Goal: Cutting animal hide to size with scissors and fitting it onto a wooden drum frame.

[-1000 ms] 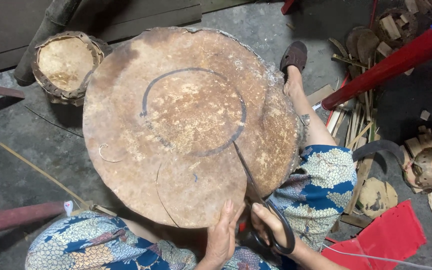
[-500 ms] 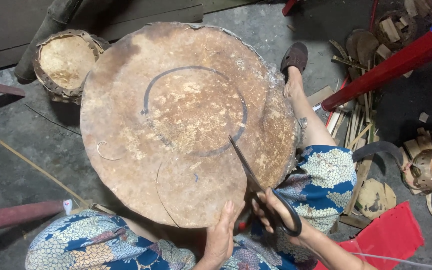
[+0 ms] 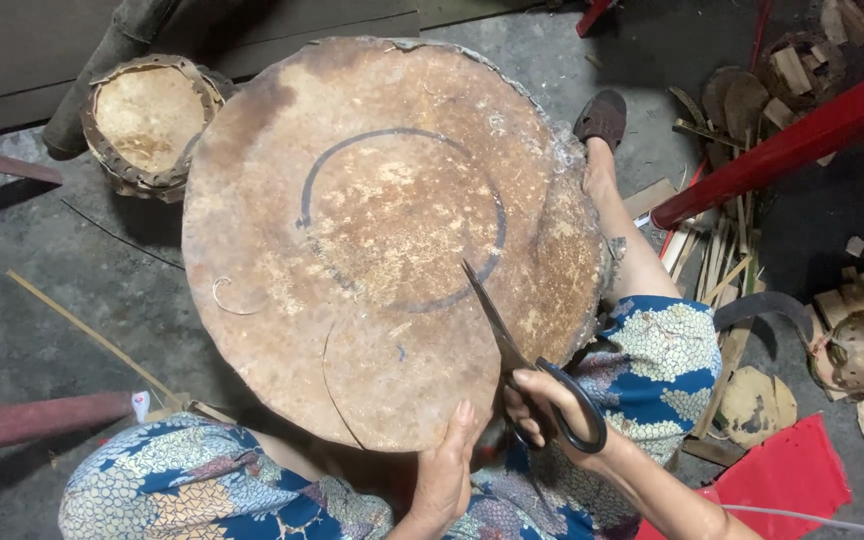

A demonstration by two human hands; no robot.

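A big round hide sheet, brown and mottled with a dark circle drawn on it, lies across my lap and knees, filling most of what I see. My left hand sits at the near edge of the sheet, thumb and fingers closed on the rim, pinching it from the edge nearest my body. Just beside it to the right, my right hand is wrapped through the black loop handles of a pair of large scissors, fingers curled tight round them. The blades run up and to the left from my grip, lying over the sheet's surface, with the tip reaching the lower right of the drawn circle. I cannot tell how far apart the blades stand. A curved cut line shows in the sheet near the lower left edge, well apart from my left fingers. My legs in blue patterned trousers stick out under the sheet, one foot in a dark sandal at the far right rim. On the concrete floor, a smaller round drum frame sits at the upper left, and wood scraps lie to the right by a red stool leg
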